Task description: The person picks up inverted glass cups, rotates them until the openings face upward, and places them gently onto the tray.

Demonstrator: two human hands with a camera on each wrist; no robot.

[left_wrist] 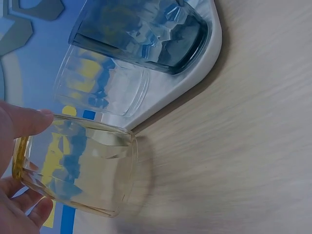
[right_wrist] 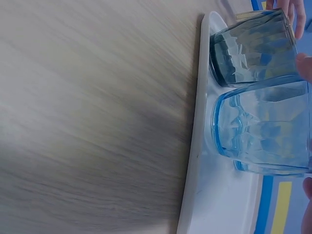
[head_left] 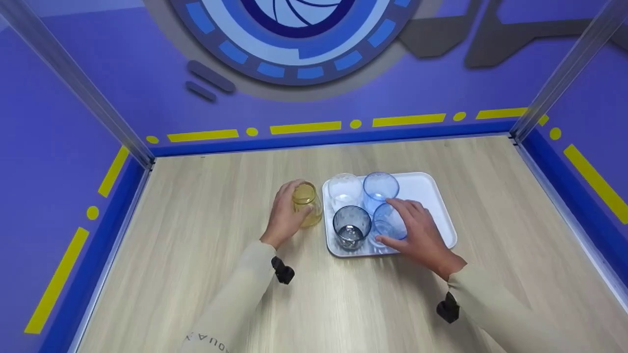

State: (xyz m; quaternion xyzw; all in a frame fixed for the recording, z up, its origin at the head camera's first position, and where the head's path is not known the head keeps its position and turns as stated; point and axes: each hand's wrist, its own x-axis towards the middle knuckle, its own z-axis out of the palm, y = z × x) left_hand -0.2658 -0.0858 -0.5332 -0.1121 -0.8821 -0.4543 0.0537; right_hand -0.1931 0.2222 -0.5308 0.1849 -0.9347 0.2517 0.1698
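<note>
My left hand point(head_left: 288, 211) grips a yellow glass point(left_wrist: 92, 168) by its upper part, thumb on one side and fingers on the other. That glass is on the wooden table just left of the white tray point(head_left: 434, 206), its thick, narrower end up. My right hand point(head_left: 417, 233) holds a light blue glass point(right_wrist: 263, 124) near its rim, thumb and fingers on opposite sides, at the tray's front. Beside it on the tray stands a dark grey-blue glass point(head_left: 352, 228), mouth up. Behind these are a clear glass point(head_left: 345, 191) and a second blue glass point(head_left: 381, 186).
Purple-blue panels point(head_left: 265, 110) with yellow dashes enclose the table point(head_left: 196, 220) at the back and both sides. Metal posts point(head_left: 98, 93) stand at the corners. Black wrist mounts point(head_left: 283, 270) sit on both sleeves.
</note>
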